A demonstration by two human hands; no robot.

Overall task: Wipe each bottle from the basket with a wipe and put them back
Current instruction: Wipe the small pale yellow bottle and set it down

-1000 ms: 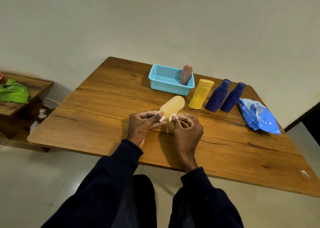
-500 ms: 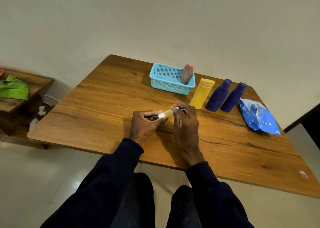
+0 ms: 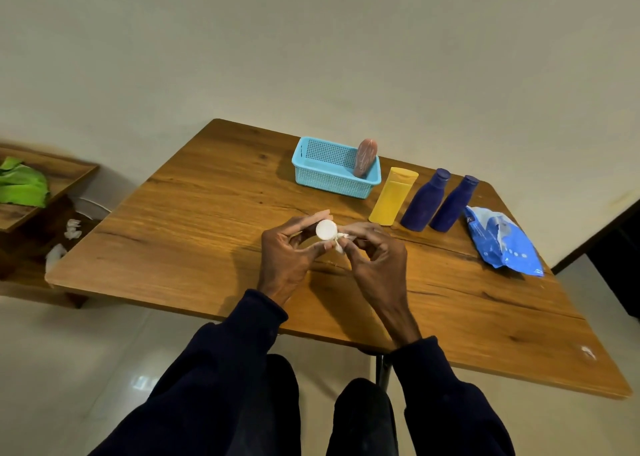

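Head view: the left hand (image 3: 287, 258) and right hand (image 3: 377, 258) meet above the bench (image 3: 194, 233), near its front edge. The left grips a small bottle (image 3: 326, 229), white cap (image 3: 325, 228) toward the camera, so its long axis runs away; the body seems hidden behind the fingers. The right pinches a crumpled wipe (image 3: 340, 244) against the cap's right side. The basket (image 3: 313, 175) lies straight ahead, well apart from both.

Green cloth (image 3: 20, 187) on side shelf (image 3: 65, 173); below, perhaps crumpled tissues (image 3: 72, 228).
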